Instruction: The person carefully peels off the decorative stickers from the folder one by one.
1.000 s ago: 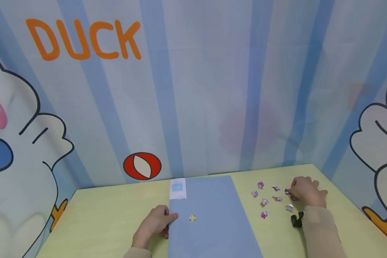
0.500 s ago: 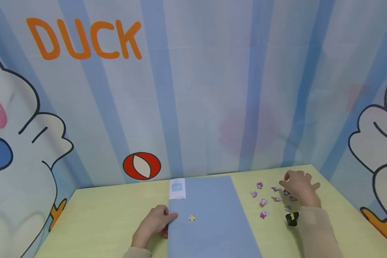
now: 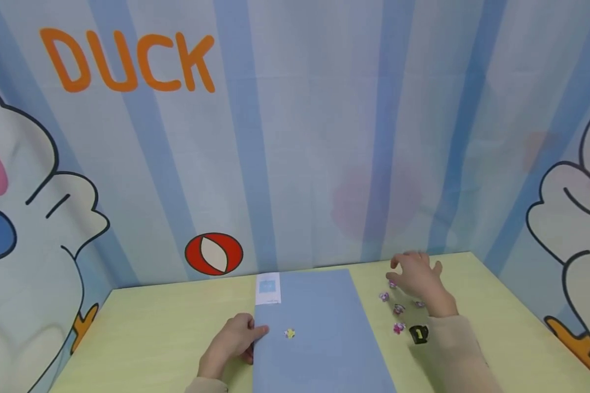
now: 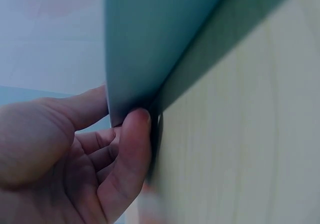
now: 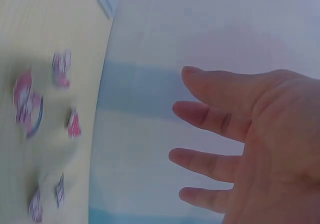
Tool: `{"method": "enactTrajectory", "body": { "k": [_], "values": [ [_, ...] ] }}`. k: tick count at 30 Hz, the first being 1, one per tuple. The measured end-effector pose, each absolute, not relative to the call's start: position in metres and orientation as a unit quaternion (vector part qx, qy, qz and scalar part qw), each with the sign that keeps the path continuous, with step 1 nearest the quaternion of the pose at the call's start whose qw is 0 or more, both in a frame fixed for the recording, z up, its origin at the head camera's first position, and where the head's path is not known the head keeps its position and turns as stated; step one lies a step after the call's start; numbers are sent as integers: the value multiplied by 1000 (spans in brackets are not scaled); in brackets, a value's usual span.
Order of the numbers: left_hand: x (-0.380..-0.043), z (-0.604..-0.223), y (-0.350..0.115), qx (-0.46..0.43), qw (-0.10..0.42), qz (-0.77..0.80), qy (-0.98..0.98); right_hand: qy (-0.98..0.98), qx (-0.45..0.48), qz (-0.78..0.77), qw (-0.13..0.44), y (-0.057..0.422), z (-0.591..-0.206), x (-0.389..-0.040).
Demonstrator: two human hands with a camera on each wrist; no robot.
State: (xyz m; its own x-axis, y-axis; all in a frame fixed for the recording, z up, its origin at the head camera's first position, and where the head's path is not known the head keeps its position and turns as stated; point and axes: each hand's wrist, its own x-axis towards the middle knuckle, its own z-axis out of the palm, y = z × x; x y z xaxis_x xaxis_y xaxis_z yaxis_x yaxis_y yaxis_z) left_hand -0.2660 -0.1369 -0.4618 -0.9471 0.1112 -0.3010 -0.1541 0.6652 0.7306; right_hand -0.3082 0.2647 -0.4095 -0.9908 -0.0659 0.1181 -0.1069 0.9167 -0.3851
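Observation:
My left hand (image 3: 233, 338) pinches the left edge of a blue board (image 3: 319, 355), thumb on top; the left wrist view shows its fingertips (image 4: 137, 121) curled under the edge. A small yellowish jigsaw piece (image 3: 289, 333) lies on the board near that hand. To the right, my right hand (image 3: 420, 281) hovers over the table with its fingers apart, holding nothing. Beneath and beside it lie several pink and purple jigsaw pieces (image 3: 399, 327), some hidden by the hand. In the right wrist view, pieces (image 5: 25, 104) appear left of the bare fingers (image 5: 207, 166).
A white label with a pale blue square (image 3: 267, 286) sits at the board's far left corner. Behind the light yellow table (image 3: 142, 338) hangs a striped blue cloth (image 3: 319, 136). A small black block with a yellow mark (image 3: 419, 334) is at the right wrist.
My right hand has let go of a purple piece at the right of the group, lifted, and moved left over the others. The left hand keeps its grip on the board.

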Motion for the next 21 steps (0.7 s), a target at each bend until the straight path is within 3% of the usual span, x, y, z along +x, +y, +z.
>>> {"method": "enactTrajectory", "body": {
  "k": [21],
  "values": [
    [-269,-463,-138,-28,169,396,902,-975,140,158,68,161,-401,-298]
  ]
}}
